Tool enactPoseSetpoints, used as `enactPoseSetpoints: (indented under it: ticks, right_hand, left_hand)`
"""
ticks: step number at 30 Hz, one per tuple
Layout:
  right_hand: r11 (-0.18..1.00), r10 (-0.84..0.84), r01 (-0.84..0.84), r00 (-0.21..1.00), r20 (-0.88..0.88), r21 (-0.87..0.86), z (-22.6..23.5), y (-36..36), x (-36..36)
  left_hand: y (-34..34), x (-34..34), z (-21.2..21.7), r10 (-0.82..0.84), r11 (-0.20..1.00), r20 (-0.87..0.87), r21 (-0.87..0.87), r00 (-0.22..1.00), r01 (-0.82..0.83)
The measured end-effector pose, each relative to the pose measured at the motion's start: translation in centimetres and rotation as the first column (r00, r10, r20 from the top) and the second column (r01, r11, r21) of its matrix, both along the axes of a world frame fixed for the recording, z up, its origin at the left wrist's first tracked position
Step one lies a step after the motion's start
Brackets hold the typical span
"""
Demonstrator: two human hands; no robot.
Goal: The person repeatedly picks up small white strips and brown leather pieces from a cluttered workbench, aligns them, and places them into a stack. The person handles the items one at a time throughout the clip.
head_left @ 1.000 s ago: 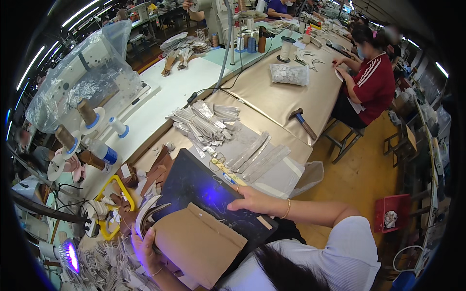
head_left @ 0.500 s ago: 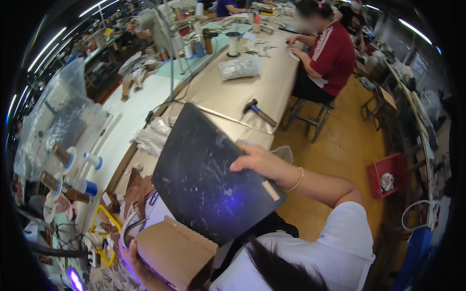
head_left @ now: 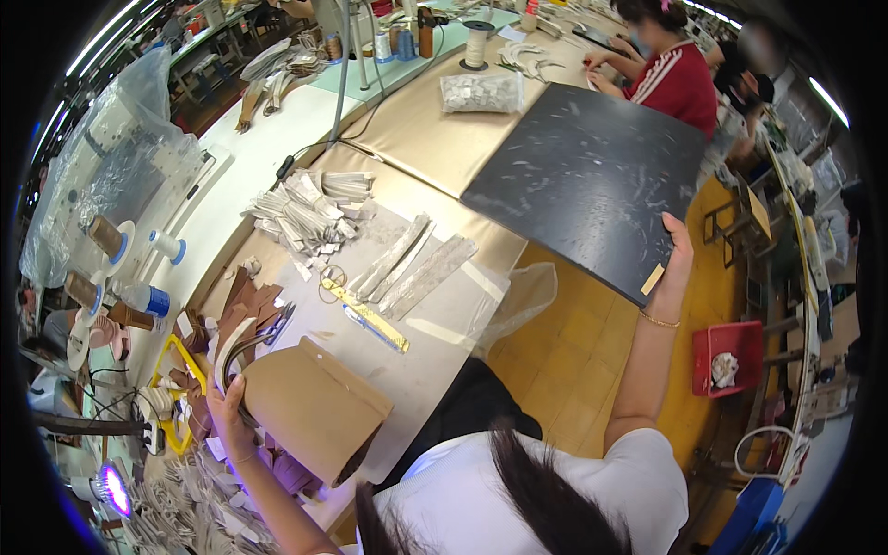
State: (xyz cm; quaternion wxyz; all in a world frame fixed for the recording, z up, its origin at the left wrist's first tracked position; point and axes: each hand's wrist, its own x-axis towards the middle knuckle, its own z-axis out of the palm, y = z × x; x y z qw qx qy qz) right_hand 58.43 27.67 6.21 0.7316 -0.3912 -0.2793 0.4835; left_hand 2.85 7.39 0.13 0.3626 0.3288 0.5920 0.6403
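My right hand [head_left: 677,254] grips the near corner of a large dark cutting board [head_left: 585,173] and holds it out to the right, above the table edge and the floor. My left hand [head_left: 225,407] holds a brown cardboard folder [head_left: 310,407] by its left side, low over the table's near end. On the pale work surface [head_left: 435,319] between them lie several grey strips [head_left: 412,264], a yellow ruler [head_left: 365,313] and a pile of grey cut pieces [head_left: 310,208].
A covered sewing machine [head_left: 111,166] and thread spools [head_left: 148,296] stand at the left. Brown leather pieces [head_left: 254,305] lie near my left hand. Other people [head_left: 680,79] work at the table's far right. A red crate [head_left: 726,356] sits on the floor.
My right hand has swung the dark board off the work surface and out to the right, uncovering the strips and ruler. The cardboard folder has stayed in my left hand.
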Motion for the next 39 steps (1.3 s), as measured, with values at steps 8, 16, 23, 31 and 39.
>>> enactPoseSetpoints:
  ticks: [8, 16, 23, 31, 39]
  right_hand:
    - [0.943, -0.305, 0.284, 0.945, 0.114, 0.171, -3.4, 9.3, 3.1]
    - [0.933, -0.357, 0.356, 0.934, 0.019, 0.051, -10.0, 16.2, 4.5]
    - [0.984, -0.145, 0.127, 0.977, -0.159, -0.122, -19.0, 19.7, 6.7]
    - [0.977, 0.017, -0.07, 0.967, -0.254, -0.203, -23.9, 20.3, 4.6]
    - [0.954, 0.139, -0.139, 0.99, -0.021, -0.264, -23.2, 21.9, 4.9]
  left_hand:
    - [1.9, 2.0, -0.4, 0.0, 0.986, -0.06, -0.165, 0.998, -0.01]
    - [1.7, 1.2, -1.5, -0.03, 0.959, -0.01, -0.283, 0.999, 0.026]
    - [2.4, 2.5, -1.0, 0.023, 0.924, -0.063, -0.379, 0.998, -0.045]
    - [3.4, 3.8, 0.0, 0.066, 0.892, -0.072, -0.443, 0.995, -0.091]
    - [3.3, 3.5, -0.7, 0.08, 0.905, -0.084, -0.412, 0.993, -0.108]
